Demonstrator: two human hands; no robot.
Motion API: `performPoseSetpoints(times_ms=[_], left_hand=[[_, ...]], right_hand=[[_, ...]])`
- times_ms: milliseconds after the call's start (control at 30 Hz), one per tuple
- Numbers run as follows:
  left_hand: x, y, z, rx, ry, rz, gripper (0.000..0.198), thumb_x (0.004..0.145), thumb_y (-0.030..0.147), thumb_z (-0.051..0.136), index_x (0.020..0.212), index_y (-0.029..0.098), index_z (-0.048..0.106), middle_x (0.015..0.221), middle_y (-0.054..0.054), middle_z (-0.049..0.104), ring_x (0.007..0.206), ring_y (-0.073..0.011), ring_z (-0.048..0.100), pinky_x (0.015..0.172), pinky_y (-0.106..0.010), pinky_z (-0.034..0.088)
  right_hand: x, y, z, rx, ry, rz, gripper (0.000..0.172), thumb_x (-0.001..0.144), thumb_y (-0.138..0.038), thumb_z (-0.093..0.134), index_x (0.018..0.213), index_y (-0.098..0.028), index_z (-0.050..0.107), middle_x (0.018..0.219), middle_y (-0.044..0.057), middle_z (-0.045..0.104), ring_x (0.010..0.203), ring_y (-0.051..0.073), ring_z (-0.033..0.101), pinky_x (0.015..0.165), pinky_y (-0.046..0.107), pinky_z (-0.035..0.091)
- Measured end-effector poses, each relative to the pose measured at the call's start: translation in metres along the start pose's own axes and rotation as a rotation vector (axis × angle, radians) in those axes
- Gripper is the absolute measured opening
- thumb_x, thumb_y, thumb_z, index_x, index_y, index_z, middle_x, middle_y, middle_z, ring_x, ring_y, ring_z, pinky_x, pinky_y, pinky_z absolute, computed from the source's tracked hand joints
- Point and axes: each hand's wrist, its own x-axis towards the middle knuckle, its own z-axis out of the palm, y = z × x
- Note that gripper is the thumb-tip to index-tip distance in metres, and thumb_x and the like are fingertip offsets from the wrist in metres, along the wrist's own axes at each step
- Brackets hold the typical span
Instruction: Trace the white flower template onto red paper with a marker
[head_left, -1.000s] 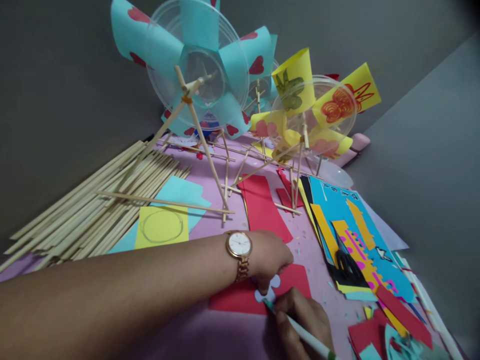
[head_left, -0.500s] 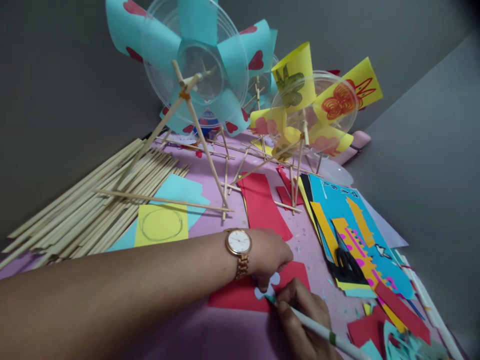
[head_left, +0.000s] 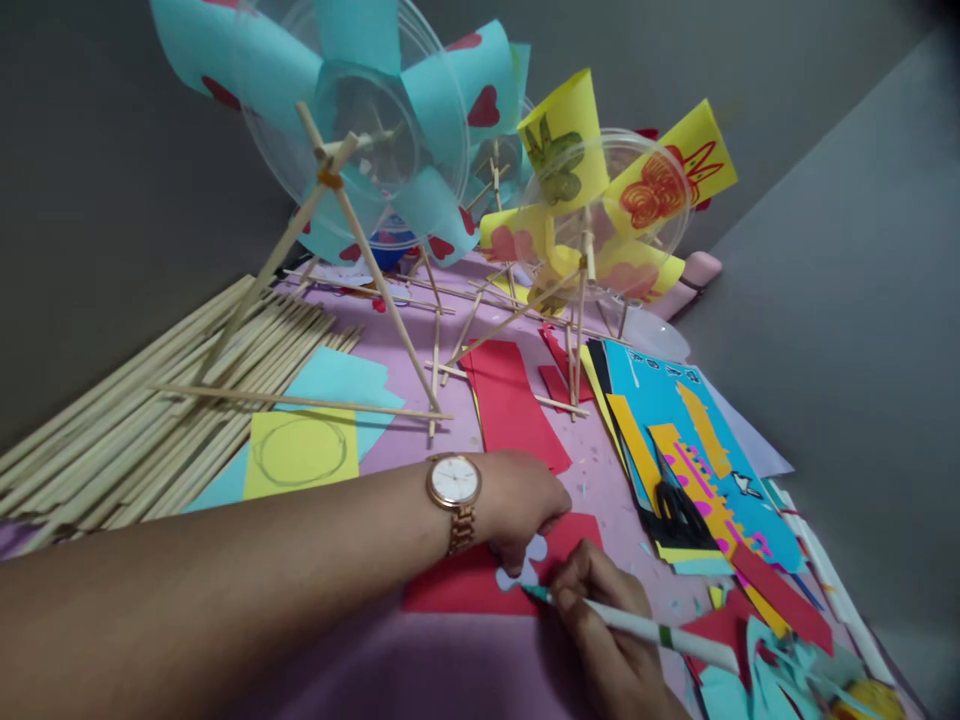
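My left hand [head_left: 525, 502], with a gold watch [head_left: 454, 482] on the wrist, presses its curled fingers on a small pale flower-shaped cutout [head_left: 525, 562]. The cutout lies on a red paper sheet [head_left: 457, 592] on the pink mat. My right hand [head_left: 607, 625] pinches a white pen with a green tip [head_left: 637, 628]. The pen tip touches the lower edge of the cutout.
Two paper-and-plastic wheel models stand behind on stick frames, one with blue blades [head_left: 375, 120], one with yellow blades [head_left: 600, 200]. A pile of wooden sticks [head_left: 135, 400] lies at left. Black scissors [head_left: 675, 510] rest on stacked coloured papers [head_left: 697, 450] at right. Paper scraps [head_left: 780, 670] lie at lower right.
The view has shifted, so everything sits a little further left. My right hand has moved the pen tip slightly along the cutout's edge. My left hand keeps pressing the cutout.
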Motion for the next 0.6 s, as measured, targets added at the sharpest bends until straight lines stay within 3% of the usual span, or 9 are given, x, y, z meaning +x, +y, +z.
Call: performPoseSetpoints(times_ms=[200,600], left_hand=[[0.0000,-0.0012,-0.0005,-0.008,-0.008,0.004,0.024,0.072,0.017,0.070,0.094,0.020,0.062,0.085,0.000,0.067,0.075,-0.0165,0.058,0.048,-0.024,0.032],[0.0016,-0.0012,-0.0005,-0.003,-0.013,0.013,0.024,0.072,0.020,0.073,0.094,0.019,0.062,0.081,0.001,0.065,0.070,-0.0152,0.056,0.047,-0.024,0.031]], right_hand=[[-0.0018,-0.0004,-0.0014,-0.126,0.011,-0.060,0.023,0.086,-0.028,0.048,0.064,-0.021,0.051,0.053,-0.003,0.052,0.049,0.014,0.047,0.046,0.022,0.036],[-0.0033,-0.0032,-0.0021,-0.164,-0.009,-0.071,0.024,0.086,-0.029,0.047,0.064,-0.022,0.049,0.051,-0.004,0.048,0.047,0.013,0.044,0.043,0.022,0.032]])
